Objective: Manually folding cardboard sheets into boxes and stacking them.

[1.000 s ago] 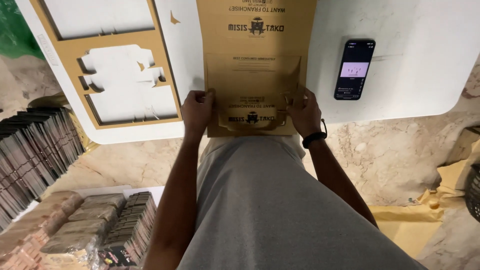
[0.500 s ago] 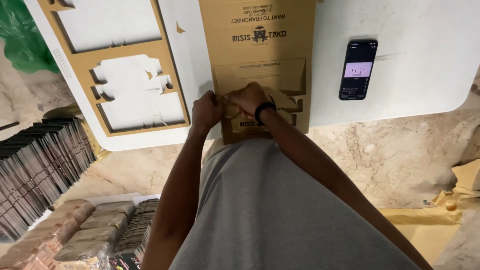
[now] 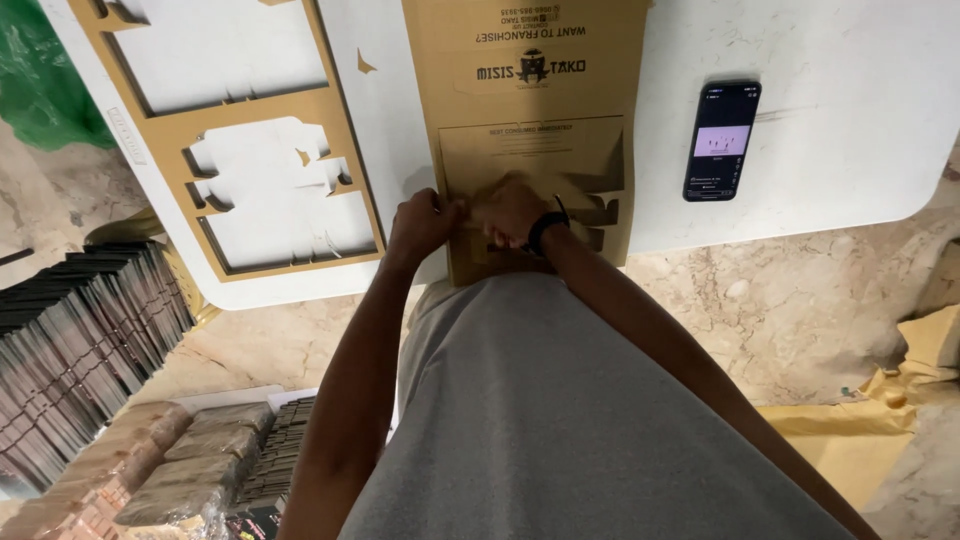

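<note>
A flat brown cardboard box blank [image 3: 540,110] with dark print lies on the white table [image 3: 830,120] in front of me. My left hand [image 3: 420,222] pinches its near left edge with closed fingers. My right hand [image 3: 512,212], blurred with motion and wearing a black wristband, presses on the near folded panel of the same blank, close beside my left hand. Die-cut slots show at the blank's right side.
A brown cardboard frame [image 3: 235,140] with cut-out holes lies on the table's left. A black phone [image 3: 722,140] with a lit screen rests to the right. Stacks of dark flat sheets [image 3: 80,340] and wrapped bundles [image 3: 190,470] sit on the floor at left; yellow paper [image 3: 880,420] at right.
My right hand has crossed from the blank's right edge to the middle, next to my left hand. The near panel has been folded over. The view shifted slightly.
</note>
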